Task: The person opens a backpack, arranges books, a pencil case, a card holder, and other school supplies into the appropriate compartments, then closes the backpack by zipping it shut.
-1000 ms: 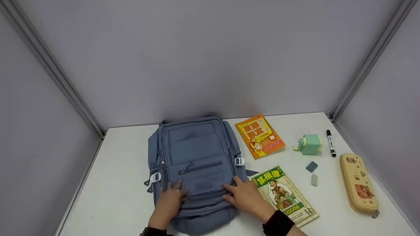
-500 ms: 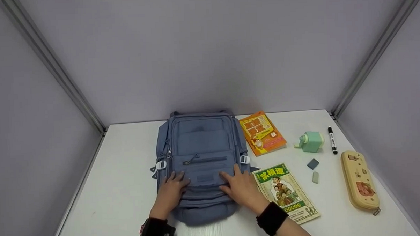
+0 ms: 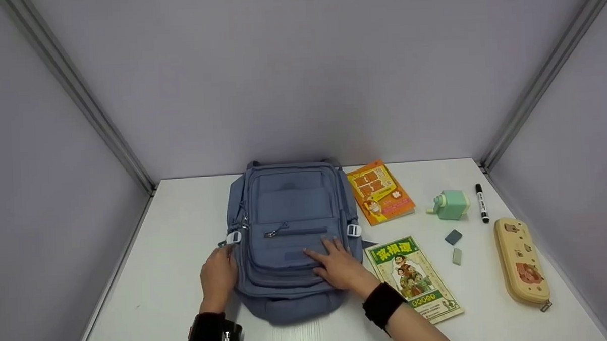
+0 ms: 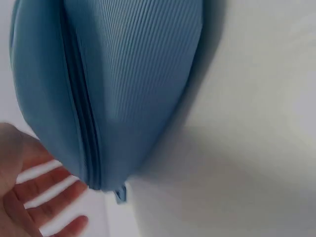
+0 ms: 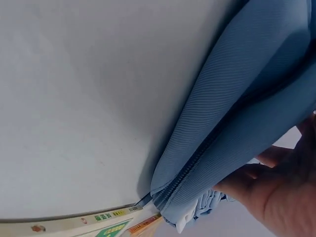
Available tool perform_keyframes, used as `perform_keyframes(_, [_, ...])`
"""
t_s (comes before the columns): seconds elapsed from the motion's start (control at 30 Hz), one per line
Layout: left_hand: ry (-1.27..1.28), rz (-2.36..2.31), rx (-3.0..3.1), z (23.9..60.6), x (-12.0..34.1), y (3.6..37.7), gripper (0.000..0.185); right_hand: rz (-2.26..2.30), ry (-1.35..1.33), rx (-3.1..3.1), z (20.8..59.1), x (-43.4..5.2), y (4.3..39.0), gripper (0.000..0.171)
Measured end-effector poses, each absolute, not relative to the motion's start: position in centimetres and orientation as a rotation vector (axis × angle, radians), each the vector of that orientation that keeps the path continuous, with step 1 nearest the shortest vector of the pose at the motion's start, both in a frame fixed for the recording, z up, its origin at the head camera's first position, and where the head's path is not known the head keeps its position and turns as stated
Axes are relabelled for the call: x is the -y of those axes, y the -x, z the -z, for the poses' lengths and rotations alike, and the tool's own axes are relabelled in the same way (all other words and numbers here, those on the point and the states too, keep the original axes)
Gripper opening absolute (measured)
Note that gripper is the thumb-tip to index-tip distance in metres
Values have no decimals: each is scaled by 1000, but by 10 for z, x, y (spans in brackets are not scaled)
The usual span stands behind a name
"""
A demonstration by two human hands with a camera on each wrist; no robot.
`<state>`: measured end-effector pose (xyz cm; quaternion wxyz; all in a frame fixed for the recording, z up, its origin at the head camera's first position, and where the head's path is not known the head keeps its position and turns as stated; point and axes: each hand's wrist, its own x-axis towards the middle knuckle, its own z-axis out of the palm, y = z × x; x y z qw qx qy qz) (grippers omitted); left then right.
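A blue-grey backpack (image 3: 294, 206) lies front side up on the white table. My left hand (image 3: 219, 274) is at its left side, just below the left white buckle (image 3: 233, 237). In the left wrist view the fingers (image 4: 49, 207) are extended and spread beside the bag's zipped edge; the fingertips are partly hidden in the head view. My right hand (image 3: 339, 267) rests on the lower right of the front pocket with spread fingers. In the right wrist view that hand (image 5: 281, 190) lies against the bag's side.
Right of the bag lie an orange book (image 3: 381, 193) and a green-and-cream book (image 3: 413, 280). Beyond them are a green pencil sharpener (image 3: 451, 204), a black-and-white marker (image 3: 482, 203), a dark eraser (image 3: 453, 237), a pale eraser (image 3: 457, 256) and a yellow pencil case (image 3: 523, 261).
The backpack has shifted slightly right and toward the back wall. My left hand has left the front pocket for the bag's left side; the right hand stays on the front.
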<state>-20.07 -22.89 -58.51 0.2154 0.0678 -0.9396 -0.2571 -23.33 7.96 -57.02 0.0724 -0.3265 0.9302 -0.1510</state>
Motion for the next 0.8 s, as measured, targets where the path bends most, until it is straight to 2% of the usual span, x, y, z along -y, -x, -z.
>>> perform_keyframes(0.1, [-316, 755, 2683, 584, 243, 212, 34, 438, 954, -2777, 567, -77, 237, 49])
perform_keyframes(0.27, [-389, 832, 2786, 582, 258, 228, 44, 407, 900, -2756, 563, -73, 241, 49])
perform_keyframes(0.8, [-424, 924, 2832, 594, 255, 246, 35, 356, 889, -2766, 566, -73, 250, 49])
